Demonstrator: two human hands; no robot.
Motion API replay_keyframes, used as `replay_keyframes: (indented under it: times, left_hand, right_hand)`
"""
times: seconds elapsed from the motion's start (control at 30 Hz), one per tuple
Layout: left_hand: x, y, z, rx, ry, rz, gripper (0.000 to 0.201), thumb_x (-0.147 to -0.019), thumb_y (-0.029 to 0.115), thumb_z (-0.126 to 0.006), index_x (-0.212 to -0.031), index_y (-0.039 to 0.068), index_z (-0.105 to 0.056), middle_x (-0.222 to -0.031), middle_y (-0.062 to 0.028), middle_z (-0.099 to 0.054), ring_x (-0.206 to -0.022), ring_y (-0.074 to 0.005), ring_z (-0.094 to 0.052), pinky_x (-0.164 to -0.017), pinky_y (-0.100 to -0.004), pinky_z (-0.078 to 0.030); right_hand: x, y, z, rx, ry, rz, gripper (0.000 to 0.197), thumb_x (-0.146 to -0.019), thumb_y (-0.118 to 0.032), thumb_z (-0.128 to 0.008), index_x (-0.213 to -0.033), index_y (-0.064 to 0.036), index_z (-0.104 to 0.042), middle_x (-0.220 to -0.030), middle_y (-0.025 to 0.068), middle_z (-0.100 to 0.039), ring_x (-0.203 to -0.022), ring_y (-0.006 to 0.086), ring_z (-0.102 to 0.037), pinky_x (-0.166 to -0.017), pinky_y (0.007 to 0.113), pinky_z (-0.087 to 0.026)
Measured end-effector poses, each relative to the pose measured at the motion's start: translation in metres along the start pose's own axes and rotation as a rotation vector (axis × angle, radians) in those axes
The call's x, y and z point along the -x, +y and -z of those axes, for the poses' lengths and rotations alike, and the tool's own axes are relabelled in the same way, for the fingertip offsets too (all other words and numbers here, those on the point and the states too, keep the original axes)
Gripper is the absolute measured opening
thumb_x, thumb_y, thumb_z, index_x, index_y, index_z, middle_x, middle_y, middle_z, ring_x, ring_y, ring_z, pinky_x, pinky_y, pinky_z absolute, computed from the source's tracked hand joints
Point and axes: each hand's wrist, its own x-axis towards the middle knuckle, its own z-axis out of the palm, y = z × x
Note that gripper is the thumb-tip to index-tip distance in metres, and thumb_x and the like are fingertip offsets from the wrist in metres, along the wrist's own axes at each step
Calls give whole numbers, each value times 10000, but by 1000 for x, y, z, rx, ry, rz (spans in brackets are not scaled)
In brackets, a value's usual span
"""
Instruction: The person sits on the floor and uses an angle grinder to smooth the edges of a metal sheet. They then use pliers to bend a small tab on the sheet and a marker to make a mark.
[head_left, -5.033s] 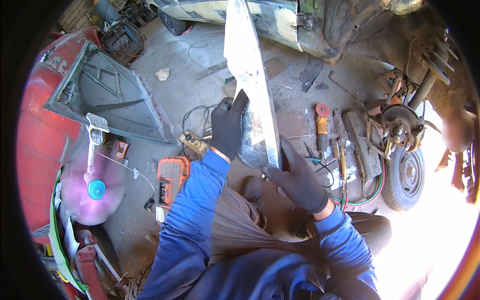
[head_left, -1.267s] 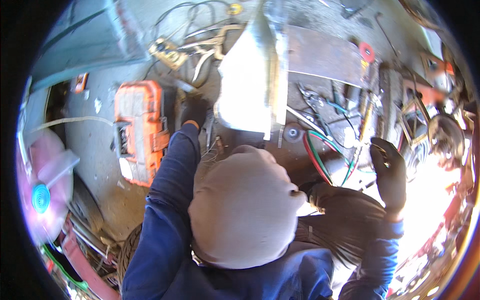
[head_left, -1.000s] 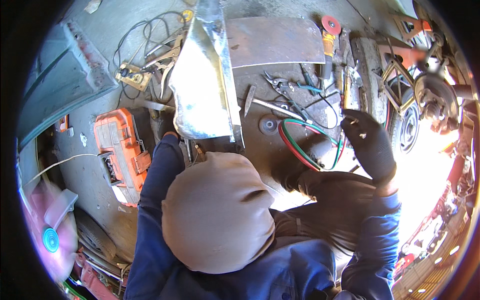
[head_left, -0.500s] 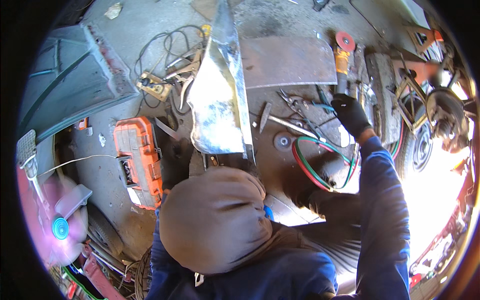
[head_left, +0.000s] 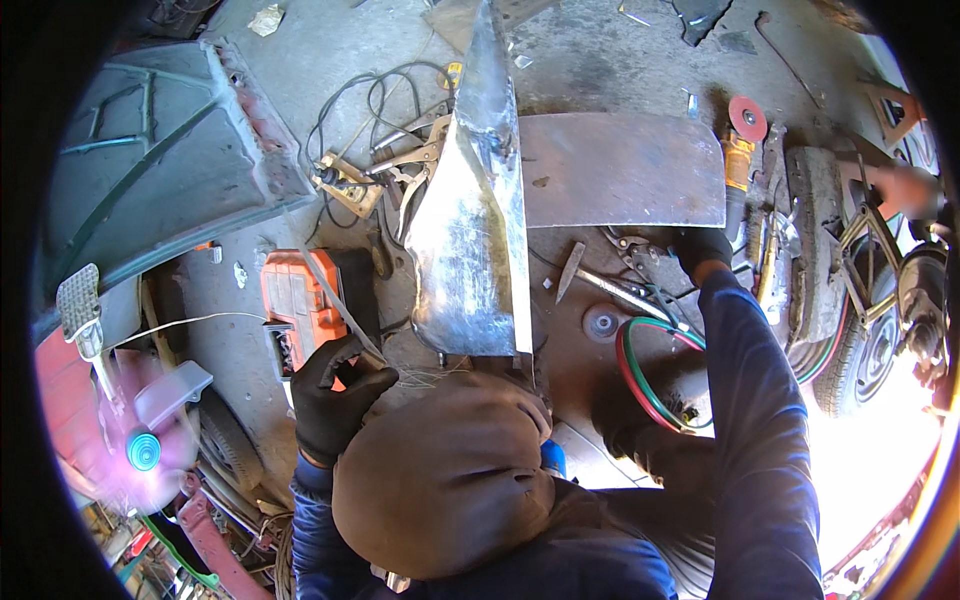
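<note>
My left hand (head_left: 338, 398), in a dark glove, pinches one end of a thin metal strip (head_left: 333, 285) above an orange-and-grey toolbox (head_left: 300, 295). The strip points away from me. My right hand (head_left: 703, 252), also gloved, is at the near right corner of a flat brown metal sheet (head_left: 625, 175). Its fingers go under the sheet's near edge and are hidden; that edge looks raised, covering part of the pliers (head_left: 628, 243). Left of the sheet and against it lies a long bent piece of shiny sheet metal (head_left: 465, 260).
An angle grinder (head_left: 738, 160) with a red disc lies right of the sheet. Nearer me are a hammer (head_left: 570, 272), a loose disc (head_left: 602, 322) and red-green hoses (head_left: 632, 375). Clamps (head_left: 425, 165) and cables are beyond the toolbox. A fan (head_left: 143, 450) spins at left.
My left hand has come nearer to me with the strip and now shows clearly. My right hand has gone from beside the grinder to under the sheet, whose near edge has come up.
</note>
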Motion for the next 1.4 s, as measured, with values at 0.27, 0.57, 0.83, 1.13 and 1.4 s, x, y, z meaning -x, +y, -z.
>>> replay_keyframes:
  times: [0.27, 0.57, 0.83, 1.13, 1.4]
  left_hand:
    - [-40, 29, 18, 29, 72, -166, 625, -631, 149, -1087, -1140, -4, -758, -920, -85, -765, -784, -163, -738, -699, -310, -591]
    - [-87, 87, 3, 9, -57, -439, 624, -720, 253, -1054, -1198, -18, -760, -971, -162, -800, -836, -268, -799, -733, -370, -619]
    - [-97, 122, -12, -160, -239, -610, 585, -779, 264, -1002, -1261, 27, -769, -1105, -147, -804, -957, -283, -805, -802, -385, -621]
    - [-116, 62, -37, 134, 164, -230, 326, -995, 158, -832, -1274, 3, -765, -996, -64, -786, -866, -176, -729, -813, -352, -592]
    - [-129, -5, -105, 567, 64, 96, 302, -1096, 298, -729, -1086, -3, -761, -799, -17, -666, -732, -125, -591, -686, -340, -472]
  right_hand:
    - [36, 18, 19, -255, 231, -12, 388, -1037, -389, -658, -1132, -39, -797, -1143, 248, -798, -1069, 430, -783, -930, 532, -605]
    - [145, -32, 143, -1405, 572, 116, 123, -1022, -22, -596, -1082, -32, -702, -910, 12, -684, -797, 127, -645, -748, 313, -543]
    - [238, -181, 200, -1437, -4, 620, 202, -1091, -190, -729, -1178, -8, -740, -865, 31, -699, -798, 76, -631, -720, 284, -530]
    - [230, -158, 185, -1422, -92, 251, 243, -1129, -249, -705, -1112, -22, -791, -758, -33, -654, -671, 58, -585, -601, 283, -482]
    - [235, -169, 154, -1318, -441, 346, 299, -1116, -208, -704, -1331, -4, -746, -1115, 83, -822, -1004, 135, -723, -880, 330, -580]
